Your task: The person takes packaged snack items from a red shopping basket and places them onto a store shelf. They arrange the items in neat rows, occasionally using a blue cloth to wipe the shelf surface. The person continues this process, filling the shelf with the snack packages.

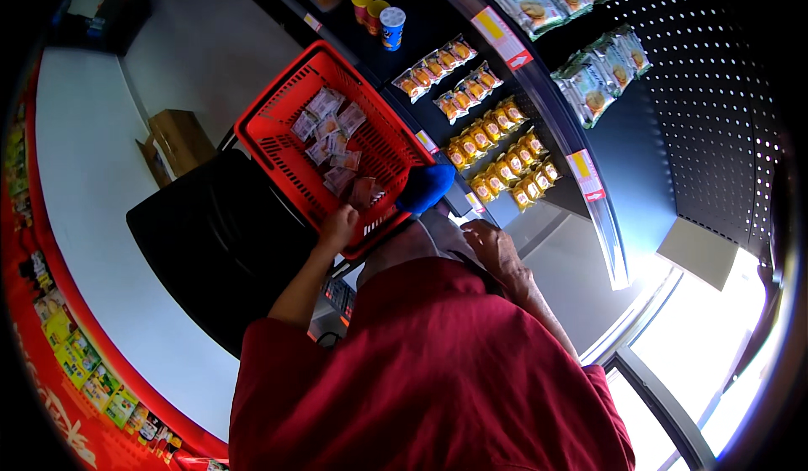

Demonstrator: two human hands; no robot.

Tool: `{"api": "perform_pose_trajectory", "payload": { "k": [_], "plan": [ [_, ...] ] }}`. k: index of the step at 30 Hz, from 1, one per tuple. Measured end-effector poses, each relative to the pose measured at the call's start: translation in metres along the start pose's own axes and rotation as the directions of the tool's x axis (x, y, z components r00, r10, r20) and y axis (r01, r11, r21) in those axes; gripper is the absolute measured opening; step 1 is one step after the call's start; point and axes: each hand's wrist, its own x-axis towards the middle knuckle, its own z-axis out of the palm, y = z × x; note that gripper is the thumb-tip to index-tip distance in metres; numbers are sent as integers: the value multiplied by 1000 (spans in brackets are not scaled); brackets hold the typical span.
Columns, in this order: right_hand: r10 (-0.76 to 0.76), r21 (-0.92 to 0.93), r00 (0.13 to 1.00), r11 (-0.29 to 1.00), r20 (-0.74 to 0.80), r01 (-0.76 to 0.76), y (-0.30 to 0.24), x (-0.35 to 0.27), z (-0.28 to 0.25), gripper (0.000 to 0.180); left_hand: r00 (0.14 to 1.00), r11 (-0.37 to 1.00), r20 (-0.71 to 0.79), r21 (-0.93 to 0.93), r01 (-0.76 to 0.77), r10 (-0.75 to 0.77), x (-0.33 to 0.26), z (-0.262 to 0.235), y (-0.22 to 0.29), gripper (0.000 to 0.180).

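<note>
My left hand (339, 228) is closed on a small reddish packet (362, 191) at the near end of a red plastic basket (287, 92). Several small clear packets (331, 141) with pale and reddish prints lie loose on the basket's bottom. To the right, my right hand (495, 248) hangs beside my lap, below the shelf edge. Its fingers are loosely bent and apart, with nothing visible in them. A rounded blue thing (427, 187), which looks like a shoe tip, covers the basket's near right corner.
A black stool-like surface (219, 244) stands under and left of the basket, with a cardboard box (181, 141) behind. Right, a dark shelf holds yellow-wrapped cakes (497, 151), orange-filled packs (446, 67) and canisters (391, 27). Green-white bags (598, 75) lie on the shelf above.
</note>
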Motion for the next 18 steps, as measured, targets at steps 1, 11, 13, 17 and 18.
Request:
{"api": "perform_pose_trajectory", "payload": {
  "k": [1,11,13,17,18],
  "plan": [
    [18,-10,1000,1000,0,-18,9,-1,1,18,999,996,-25,-88,35,-37,9,-3,-12,28],
    [248,-26,968,969,45,-247,57,-29,13,23,982,1000,-190,1,11,-11,101,45,-77,17],
    [266,-41,961,964,74,-264,61,-32,19,23,986,991,-152,124,-51,69,113,73,-82,19],
    [286,-26,952,958,104,-285,66,-38,29,23,998,955,-61,-297,-9,-10,126,121,-87,25],
    [296,-30,948,955,113,-295,66,-39,30,23,995,744,-8,-664,67,-97,132,137,-90,26]
  ]
}}
